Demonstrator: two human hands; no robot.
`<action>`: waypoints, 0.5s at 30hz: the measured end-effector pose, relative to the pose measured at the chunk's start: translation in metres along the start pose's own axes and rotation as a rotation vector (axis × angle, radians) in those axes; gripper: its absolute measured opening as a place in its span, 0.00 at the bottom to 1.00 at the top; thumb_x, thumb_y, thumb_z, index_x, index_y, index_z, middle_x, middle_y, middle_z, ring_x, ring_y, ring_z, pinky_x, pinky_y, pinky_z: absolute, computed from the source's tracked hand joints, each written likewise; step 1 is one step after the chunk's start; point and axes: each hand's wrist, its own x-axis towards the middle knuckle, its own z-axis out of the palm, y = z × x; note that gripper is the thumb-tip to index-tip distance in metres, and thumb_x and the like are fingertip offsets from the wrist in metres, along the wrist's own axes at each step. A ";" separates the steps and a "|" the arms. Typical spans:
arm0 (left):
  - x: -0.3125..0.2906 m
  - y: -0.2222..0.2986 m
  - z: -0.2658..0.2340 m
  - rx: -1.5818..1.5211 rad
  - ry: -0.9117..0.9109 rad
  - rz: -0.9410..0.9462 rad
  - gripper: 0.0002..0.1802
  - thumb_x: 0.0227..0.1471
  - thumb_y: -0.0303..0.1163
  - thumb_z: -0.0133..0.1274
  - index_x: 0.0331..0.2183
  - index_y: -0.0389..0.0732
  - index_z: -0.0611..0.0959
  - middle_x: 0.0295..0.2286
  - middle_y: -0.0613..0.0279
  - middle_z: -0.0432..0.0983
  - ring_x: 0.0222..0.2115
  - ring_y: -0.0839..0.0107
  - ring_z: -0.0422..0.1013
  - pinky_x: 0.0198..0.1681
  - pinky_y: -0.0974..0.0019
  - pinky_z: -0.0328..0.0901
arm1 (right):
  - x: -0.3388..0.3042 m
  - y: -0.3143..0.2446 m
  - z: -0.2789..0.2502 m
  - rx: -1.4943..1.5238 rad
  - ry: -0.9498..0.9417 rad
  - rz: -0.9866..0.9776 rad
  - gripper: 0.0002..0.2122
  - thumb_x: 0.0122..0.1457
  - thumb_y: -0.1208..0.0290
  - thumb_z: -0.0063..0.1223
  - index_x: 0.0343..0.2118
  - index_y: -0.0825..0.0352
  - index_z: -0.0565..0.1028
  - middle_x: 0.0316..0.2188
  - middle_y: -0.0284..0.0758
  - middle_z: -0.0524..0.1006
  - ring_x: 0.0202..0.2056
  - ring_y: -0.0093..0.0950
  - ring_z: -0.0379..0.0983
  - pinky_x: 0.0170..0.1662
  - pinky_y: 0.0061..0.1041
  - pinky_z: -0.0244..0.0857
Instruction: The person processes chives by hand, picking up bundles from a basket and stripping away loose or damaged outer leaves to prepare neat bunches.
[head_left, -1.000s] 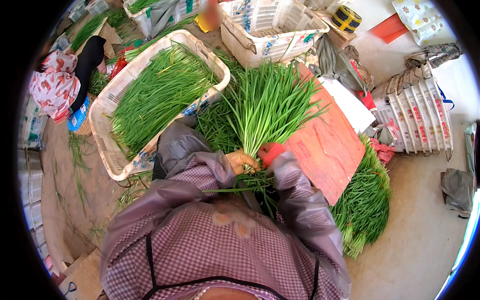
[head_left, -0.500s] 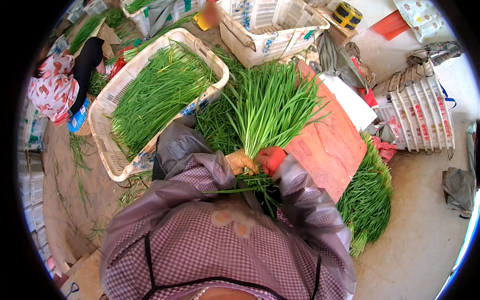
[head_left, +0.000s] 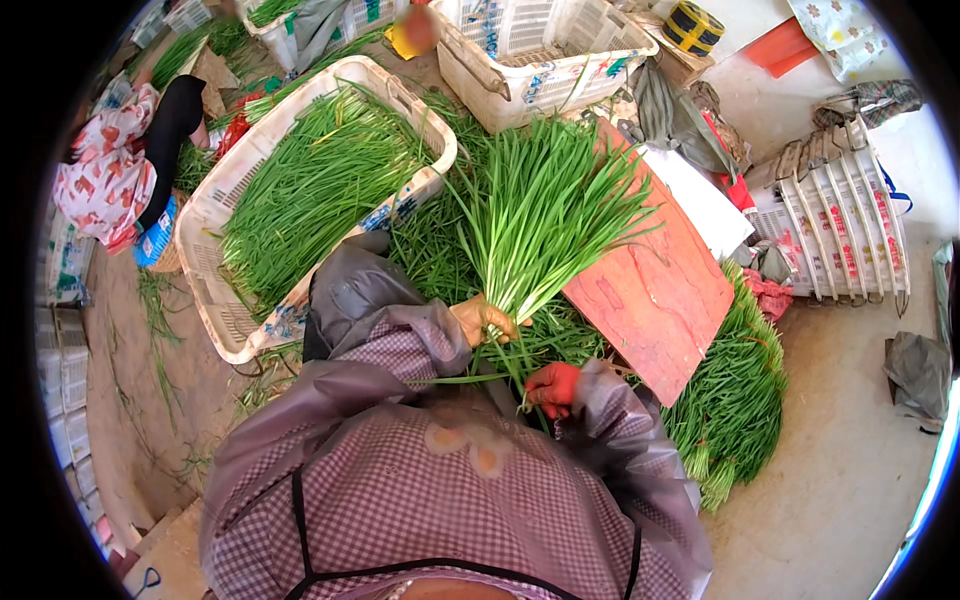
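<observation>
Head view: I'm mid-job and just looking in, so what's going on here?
The person's left hand in a tan glove grips the pale base of a bunch of long, thin green leaves, spread beside a flat reddish board. The right hand in a red glove is apart from it, lower, by loose green stalks. To the left, a white plastic crate holds more greens.

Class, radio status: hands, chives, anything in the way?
Left hand gripping chive bundle near stalk ends. Right hand apart from it, by loose leaves, grip unclear. Bundle overlaps part of red board in view.
</observation>
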 end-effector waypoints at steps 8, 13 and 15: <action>-0.009 0.010 0.019 -0.007 0.217 -0.087 0.23 0.44 0.17 0.53 0.46 0.33 0.74 0.39 0.53 0.75 0.35 0.62 0.75 0.35 0.68 0.73 | -0.014 -0.010 0.015 -1.383 0.223 0.282 0.16 0.46 0.66 0.57 0.39 0.65 0.76 0.27 0.40 0.78 0.32 0.34 0.75 0.32 0.31 0.67; -0.010 0.003 0.009 0.057 0.218 -0.066 0.20 0.40 0.19 0.56 0.41 0.35 0.79 0.33 0.56 0.78 0.30 0.69 0.76 0.28 0.72 0.68 | 0.011 -0.010 -0.008 -1.317 0.746 0.161 0.18 0.53 0.61 0.51 0.47 0.59 0.74 0.29 0.39 0.79 0.35 0.33 0.77 0.37 0.30 0.69; -0.009 0.002 0.009 0.114 0.252 -0.071 0.18 0.38 0.20 0.56 0.38 0.33 0.80 0.30 0.55 0.79 0.28 0.68 0.76 0.27 0.72 0.68 | 0.029 -0.040 -0.019 -0.533 0.952 -0.062 0.17 0.59 0.57 0.47 0.49 0.56 0.73 0.22 0.35 0.78 0.25 0.30 0.75 0.29 0.27 0.67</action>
